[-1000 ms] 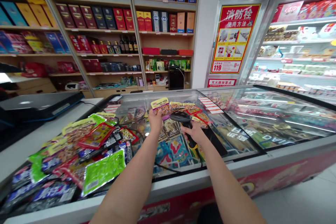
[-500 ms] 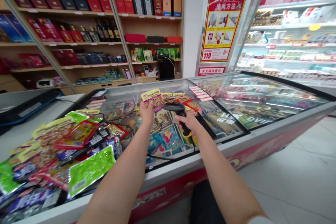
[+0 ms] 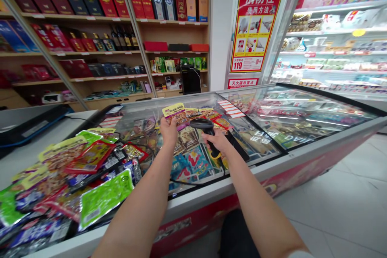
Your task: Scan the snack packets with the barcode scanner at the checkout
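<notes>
Above the glass lid of a chest freezer, my left hand (image 3: pixel 169 130) grips a yellow-topped snack packet (image 3: pixel 178 115) by its lower left edge. Closed round the handle of a black barcode scanner (image 3: pixel 202 123) is my right hand (image 3: pixel 217 142); the scanner head points left, close to the packet. A dark cable hangs from the scanner's handle. Several more snack packets (image 3: pixel 222 124) lie on the lid just beyond the scanner. To the left of my left arm spreads a large heap of packets, with a green packet (image 3: pixel 105 197) and a red one (image 3: pixel 90 156) on top.
The chest freezer (image 3: pixel 302 149) stretches away to the right, its frame forming a long edge. A dark device (image 3: pixel 33 125) rests on the counter at left. Shelves of boxes and bottles (image 3: pixel 104 42) stand behind, a red poster (image 3: pixel 256 28) hangs on the wall, and a lit display fridge (image 3: pixel 332 44) is at right.
The view has shifted very slightly. Both hands keep their grips, with the packet and the scanner in nearly the same places.
</notes>
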The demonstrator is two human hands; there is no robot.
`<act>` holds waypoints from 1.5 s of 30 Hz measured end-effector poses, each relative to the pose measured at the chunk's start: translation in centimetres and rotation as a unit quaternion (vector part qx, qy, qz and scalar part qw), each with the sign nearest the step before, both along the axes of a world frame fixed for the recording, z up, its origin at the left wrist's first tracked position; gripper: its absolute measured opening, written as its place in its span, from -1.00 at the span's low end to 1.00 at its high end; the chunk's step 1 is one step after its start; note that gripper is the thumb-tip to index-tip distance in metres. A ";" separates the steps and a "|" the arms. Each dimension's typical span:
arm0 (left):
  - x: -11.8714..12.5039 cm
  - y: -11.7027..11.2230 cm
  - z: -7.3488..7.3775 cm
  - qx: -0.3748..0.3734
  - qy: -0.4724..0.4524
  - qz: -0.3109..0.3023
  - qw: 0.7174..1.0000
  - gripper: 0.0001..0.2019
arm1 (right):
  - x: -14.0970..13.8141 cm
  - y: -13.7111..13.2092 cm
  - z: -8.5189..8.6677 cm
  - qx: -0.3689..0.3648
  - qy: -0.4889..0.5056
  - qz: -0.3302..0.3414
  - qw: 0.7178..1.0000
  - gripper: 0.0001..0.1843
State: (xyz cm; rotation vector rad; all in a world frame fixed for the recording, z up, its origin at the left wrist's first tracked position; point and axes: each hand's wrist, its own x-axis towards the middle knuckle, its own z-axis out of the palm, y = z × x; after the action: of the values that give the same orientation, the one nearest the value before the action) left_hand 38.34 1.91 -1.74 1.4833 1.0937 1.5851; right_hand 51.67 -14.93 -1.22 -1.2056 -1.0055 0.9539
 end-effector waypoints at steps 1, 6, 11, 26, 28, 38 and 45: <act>-0.1 -0.2 0.2 -0.001 0.017 0.009 1.000 -0.86 | 0.1 0.0 -0.1 0.001 -0.002 0.001 1.000 -0.67; -0.3 -0.9 0.8 -0.009 0.052 0.014 0.999 -0.85 | 0.3 0.1 -0.2 0.006 -0.007 0.007 1.000 -0.69; -0.2 -1.5 1.3 -0.012 0.048 0.014 0.999 -0.88 | 0.2 0.1 -0.2 0.006 -0.011 0.003 1.000 -0.69; -0.5 -1.0 1.0 -0.039 0.102 0.070 0.992 -0.79 | -0.3 -0.1 0.1 -0.003 -0.017 -0.006 1.000 -0.62; -0.6 -1.0 1.0 -0.048 0.103 0.081 0.990 -0.78 | -0.4 -0.1 0.2 -0.010 -0.016 -0.011 1.000 -0.60; -0.6 -1.0 1.0 -0.054 0.075 0.080 0.993 -0.78 | -0.6 0.2 0.3 0.016 -0.026 -0.014 0.999 -0.60; -0.7 -1.6 1.5 -0.057 0.084 0.066 0.993 -0.75 | -0.6 0.2 0.4 0.003 -0.038 0.002 0.999 -0.60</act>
State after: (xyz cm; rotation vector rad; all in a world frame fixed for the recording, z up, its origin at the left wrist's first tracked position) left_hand 37.63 0.34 -0.19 1.5150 1.3800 1.4784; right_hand 51.04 -14.69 -0.78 -1.2435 -1.0709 0.9144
